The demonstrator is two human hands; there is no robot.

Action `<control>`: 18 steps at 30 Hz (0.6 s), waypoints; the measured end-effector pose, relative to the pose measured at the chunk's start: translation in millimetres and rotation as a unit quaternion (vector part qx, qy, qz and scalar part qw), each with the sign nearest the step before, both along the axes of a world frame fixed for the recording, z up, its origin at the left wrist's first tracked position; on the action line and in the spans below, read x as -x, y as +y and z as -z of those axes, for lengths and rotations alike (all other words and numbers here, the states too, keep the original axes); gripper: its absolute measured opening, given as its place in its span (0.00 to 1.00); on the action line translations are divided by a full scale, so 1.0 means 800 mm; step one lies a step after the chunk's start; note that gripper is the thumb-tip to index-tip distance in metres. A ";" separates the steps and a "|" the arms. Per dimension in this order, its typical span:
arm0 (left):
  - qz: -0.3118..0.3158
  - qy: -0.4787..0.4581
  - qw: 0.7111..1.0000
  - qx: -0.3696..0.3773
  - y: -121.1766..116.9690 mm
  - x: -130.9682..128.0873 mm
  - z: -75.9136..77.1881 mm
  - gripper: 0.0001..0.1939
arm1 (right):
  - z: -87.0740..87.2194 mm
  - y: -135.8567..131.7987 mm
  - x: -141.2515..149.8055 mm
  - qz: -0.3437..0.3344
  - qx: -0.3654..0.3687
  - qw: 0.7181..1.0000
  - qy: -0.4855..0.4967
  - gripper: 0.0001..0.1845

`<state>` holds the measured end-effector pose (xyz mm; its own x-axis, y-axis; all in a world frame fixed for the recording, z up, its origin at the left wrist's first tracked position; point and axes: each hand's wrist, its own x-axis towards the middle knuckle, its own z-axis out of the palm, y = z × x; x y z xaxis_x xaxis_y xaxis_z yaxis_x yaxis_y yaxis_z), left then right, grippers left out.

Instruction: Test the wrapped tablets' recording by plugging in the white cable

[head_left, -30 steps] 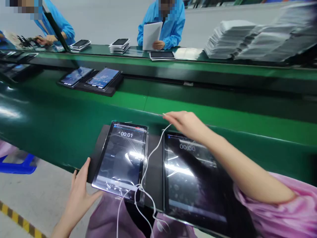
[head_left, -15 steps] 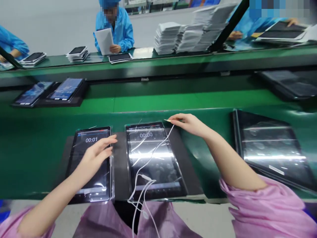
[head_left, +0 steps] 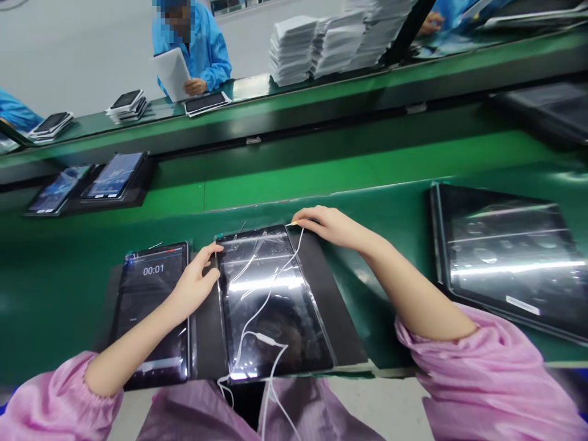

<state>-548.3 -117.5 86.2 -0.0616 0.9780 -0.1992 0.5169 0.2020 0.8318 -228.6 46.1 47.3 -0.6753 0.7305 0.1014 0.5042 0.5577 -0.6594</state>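
The left tablet [head_left: 146, 293] shows "00:01". The right hand [head_left: 329, 225] pinches a plug [head_left: 293, 223] beside the middle tablet [head_left: 287, 309]; the left hand [head_left: 195, 286], spread apart, touches its edge.

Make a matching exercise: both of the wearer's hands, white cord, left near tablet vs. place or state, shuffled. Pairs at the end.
Column 1
1. Left hand
2. Right hand
3. White cord
4. Left near tablet

Column 2
A. Lies across the middle tablet's screen
B. Shows 00:01
C. Pinches something slim by the middle tablet's upper right corner
D. Fingers at the middle tablet's upper left edge

Pairs: 1-D, 2-C, 3-A, 4-B
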 end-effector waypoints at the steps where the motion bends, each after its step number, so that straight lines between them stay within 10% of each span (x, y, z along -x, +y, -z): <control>1: 0.021 0.030 0.999 -0.003 -0.003 -0.001 -0.002 0.29 | 0.001 0.001 0.000 0.000 -0.003 1.000 0.000 0.17; 8: 0.172 0.211 0.962 0.023 -0.017 0.000 -0.014 0.33 | -0.001 0.001 0.002 -0.014 0.004 1.000 0.011 0.17; 18: 0.109 0.052 0.992 0.024 -0.012 0.013 0.006 0.41 | 0.008 0.002 0.002 0.035 0.101 0.986 0.125 0.26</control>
<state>-558.4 -127.4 81.2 0.1283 0.9597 -0.2500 0.6349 0.1141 0.7641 -230.2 47.8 41.2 -0.5956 0.7964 0.1050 0.3448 0.3715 -0.8620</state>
